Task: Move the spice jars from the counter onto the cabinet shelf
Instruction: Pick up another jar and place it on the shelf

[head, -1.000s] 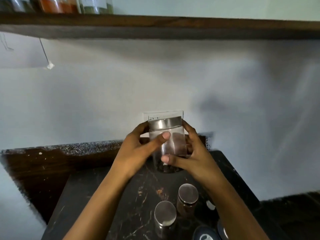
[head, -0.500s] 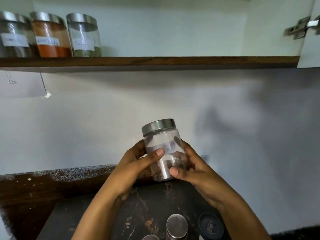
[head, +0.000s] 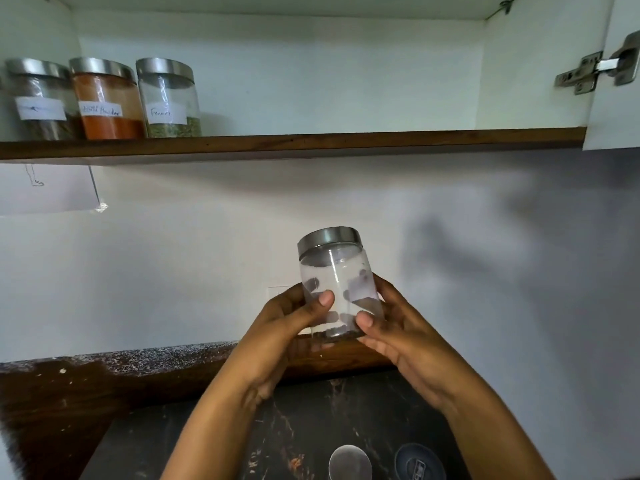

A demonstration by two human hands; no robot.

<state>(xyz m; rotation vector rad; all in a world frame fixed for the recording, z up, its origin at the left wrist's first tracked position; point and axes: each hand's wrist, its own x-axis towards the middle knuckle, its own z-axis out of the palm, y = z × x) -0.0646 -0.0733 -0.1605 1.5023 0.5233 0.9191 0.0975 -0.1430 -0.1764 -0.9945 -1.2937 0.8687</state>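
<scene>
A clear spice jar (head: 337, 271) with a steel lid and a little dark spice at its bottom is held up in front of the wall, tilted slightly left. My left hand (head: 287, 323) grips its left side and my right hand (head: 398, 327) its right side and base. Above, the cabinet shelf (head: 346, 142) with a wooden front edge carries three labelled steel-lidded jars at its left end: a dark spice jar (head: 40, 102), an orange powder jar (head: 105, 98) and a fennel jar (head: 168, 98). On the dark counter (head: 311, 427) below stands another jar, seen by its steel lid (head: 349, 462).
A dark round lid (head: 420, 462) lies on the counter beside the steel lid. The open cabinet door with its metal hinge (head: 595, 69) stands at the upper right. The shelf to the right of the fennel jar is bare. A white paper (head: 48, 188) hangs under the shelf at left.
Both hands have lifted the jar off the counter and raised it toward the shelf. The view has tilted upward, bringing the shelf jars and cabinet interior into sight.
</scene>
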